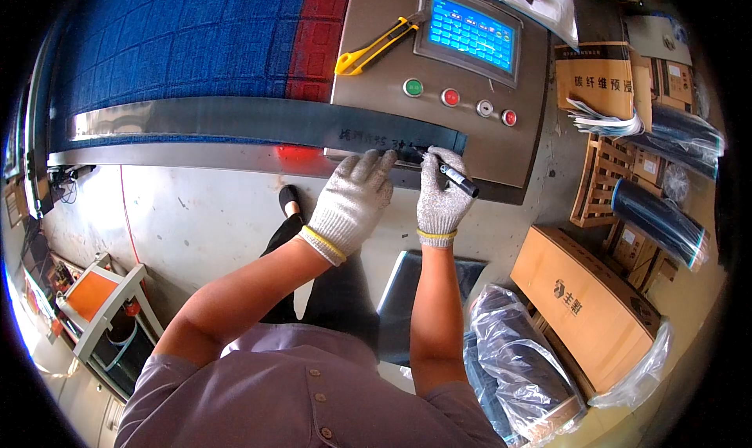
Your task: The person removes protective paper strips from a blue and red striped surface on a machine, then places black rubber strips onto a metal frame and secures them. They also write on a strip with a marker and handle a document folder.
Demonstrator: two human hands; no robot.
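Note:
Both my hands wear grey knitted gloves with yellow cuffs. My right hand (440, 191) grips a black marker pen (457, 178), its tip resting on a long dark strip (258, 121) that lies along the metal edge of a machine. Handwritten marks run along the strip just left of the tip. My left hand (352, 198) lies flat with fingers spread, pressing on the strip's lower edge beside the writing.
A steel control panel (392, 60) carries a blue touchscreen (470, 31), round coloured buttons and a yellow utility knife (376, 47). Blue and red fabric (188, 33) covers the machine bed. Cardboard boxes (587, 307), dark film rolls (659, 221) and plastic-wrapped rolls (521, 362) stand at right. An orange cart (98, 307) sits lower left.

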